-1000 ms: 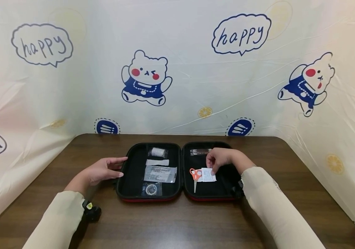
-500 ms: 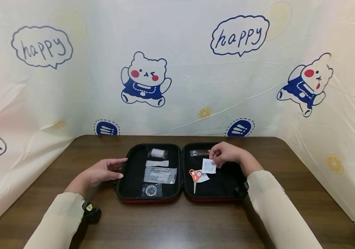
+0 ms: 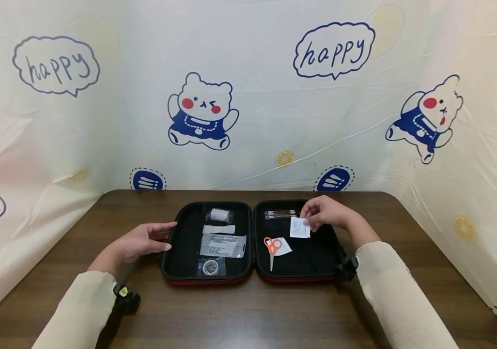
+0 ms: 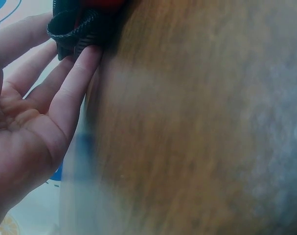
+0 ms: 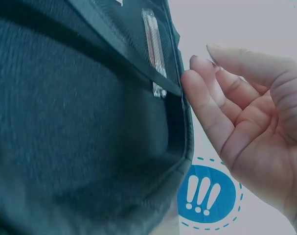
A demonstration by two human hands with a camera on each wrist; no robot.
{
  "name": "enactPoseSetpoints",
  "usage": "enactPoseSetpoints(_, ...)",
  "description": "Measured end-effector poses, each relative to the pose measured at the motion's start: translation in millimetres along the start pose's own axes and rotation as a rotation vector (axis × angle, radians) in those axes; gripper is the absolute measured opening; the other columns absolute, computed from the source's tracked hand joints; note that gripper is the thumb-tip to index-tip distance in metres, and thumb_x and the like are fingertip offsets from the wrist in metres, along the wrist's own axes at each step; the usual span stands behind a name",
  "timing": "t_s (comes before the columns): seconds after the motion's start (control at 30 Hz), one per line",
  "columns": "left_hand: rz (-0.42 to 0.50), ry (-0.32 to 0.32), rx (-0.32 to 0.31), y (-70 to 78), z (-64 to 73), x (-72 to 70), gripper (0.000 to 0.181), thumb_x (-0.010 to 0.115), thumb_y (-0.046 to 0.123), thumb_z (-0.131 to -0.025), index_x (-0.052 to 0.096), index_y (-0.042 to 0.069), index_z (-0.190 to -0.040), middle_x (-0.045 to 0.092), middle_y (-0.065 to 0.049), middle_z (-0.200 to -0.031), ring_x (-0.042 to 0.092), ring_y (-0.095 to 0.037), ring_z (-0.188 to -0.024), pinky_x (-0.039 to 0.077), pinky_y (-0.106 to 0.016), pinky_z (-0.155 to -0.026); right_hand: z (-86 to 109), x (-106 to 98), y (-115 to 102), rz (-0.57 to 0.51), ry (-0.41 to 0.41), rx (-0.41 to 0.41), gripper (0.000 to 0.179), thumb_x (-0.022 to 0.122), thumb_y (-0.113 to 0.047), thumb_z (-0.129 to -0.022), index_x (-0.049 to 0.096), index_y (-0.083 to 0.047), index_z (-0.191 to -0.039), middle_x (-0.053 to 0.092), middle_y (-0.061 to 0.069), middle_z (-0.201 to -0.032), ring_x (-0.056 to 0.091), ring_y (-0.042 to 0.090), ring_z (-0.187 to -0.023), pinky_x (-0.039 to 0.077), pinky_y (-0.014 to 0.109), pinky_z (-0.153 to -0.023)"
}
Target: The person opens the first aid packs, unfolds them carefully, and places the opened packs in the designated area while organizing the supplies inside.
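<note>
An open black zip case (image 3: 183, 252) lies on the table, both halves facing up. My left hand (image 3: 137, 241) rests against its left edge with extended fingers. In the left wrist view, that hand (image 4: 35, 107) touches the case's black loop (image 4: 77, 29). Above the case's right half, my right hand (image 3: 333, 215) holds a corner of a small white printed sachet (image 3: 299, 228) at its fingertips. The right wrist view shows this hand (image 5: 256, 112) with bent fingers, but I cannot make out the sachet there. Orange-handled scissors (image 3: 272, 249) lie partly over another white sachet (image 3: 284, 247).
The left half holds a wrapped white roll (image 3: 219, 214), a white strip (image 3: 219, 229), a clear printed pouch (image 3: 222, 245) and a bagged ring-shaped roll (image 3: 210, 267). Bagged thin sticks (image 3: 280, 214) lie at the right half's back. A printed cloth (image 3: 257, 106) hangs behind the table (image 3: 240, 315).
My right hand has lifted the sachet away from beside the scissors and moved it back and to the right, uncovering the other sachet. The left hand keeps its place.
</note>
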State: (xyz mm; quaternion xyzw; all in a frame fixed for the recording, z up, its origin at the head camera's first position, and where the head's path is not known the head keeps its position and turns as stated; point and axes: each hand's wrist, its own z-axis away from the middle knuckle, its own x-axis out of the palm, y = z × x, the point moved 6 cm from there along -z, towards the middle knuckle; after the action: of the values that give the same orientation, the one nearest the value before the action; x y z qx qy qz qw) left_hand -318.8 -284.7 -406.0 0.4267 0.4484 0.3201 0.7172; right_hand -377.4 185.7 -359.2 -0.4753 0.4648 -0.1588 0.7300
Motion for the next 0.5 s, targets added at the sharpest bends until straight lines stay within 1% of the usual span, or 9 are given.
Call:
enactPoseSetpoints(0.1,-0.002,0.001,0.001,0.5,-0.2,-0.4,0.079,0.076,0.017,-0.085,0.035,0.006,-0.151,0.027,-0.029,-0.153,0.027,-0.049,-0.138,0.044,-0.047,-0.101,3.7,-4.7,3.8,0.000,0.026,0.020,0.010,0.067,0.002,-0.089,0.067,0.004,-0.099,0.070,0.014,-0.093,0.064,0.023,-0.076,0.059,0.038,-0.070)
enactPoseSetpoints(0.27,-0.009,0.000,0.003,3.0,0.2,1.2,0.078,0.076,0.016,-0.085,0.034,0.006,-0.151,0.027,-0.029,-0.153,0.028,-0.049,-0.138,0.043,-0.047,-0.101,8.1,-12.1,10.5,-0.005,0.060,0.030,0.010,0.065,0.003,-0.090,0.067,0.003,-0.100,0.070,0.014,-0.097,0.064,0.024,-0.080,0.059,0.038,-0.071)
enactPoseSetpoints(0.43,-0.004,-0.010,0.011,5.7,2.5,3.6,0.078,0.075,0.015,-0.086,0.033,0.005,-0.151,0.026,-0.030,-0.153,0.027,-0.049,-0.138,0.043,-0.047,-0.101,10.4,-18.9,14.4,-0.008,0.074,0.023,0.011,0.064,0.003,-0.091,0.066,0.005,-0.102,0.069,0.016,-0.099,0.063,0.025,-0.081,0.059,0.039,-0.071)
enactPoseSetpoints(0.5,-0.001,-0.004,0.007,4.3,2.1,2.1,0.078,0.075,0.015,-0.085,0.034,0.005,-0.151,0.027,-0.029,-0.153,0.028,-0.049,-0.138,0.043,-0.047,-0.101,11.4,-21.8,14.8,-0.009,0.076,0.019,0.013,0.063,0.003,-0.091,0.066,0.006,-0.103,0.069,0.017,-0.100,0.063,0.024,-0.081,0.059,0.041,-0.071)
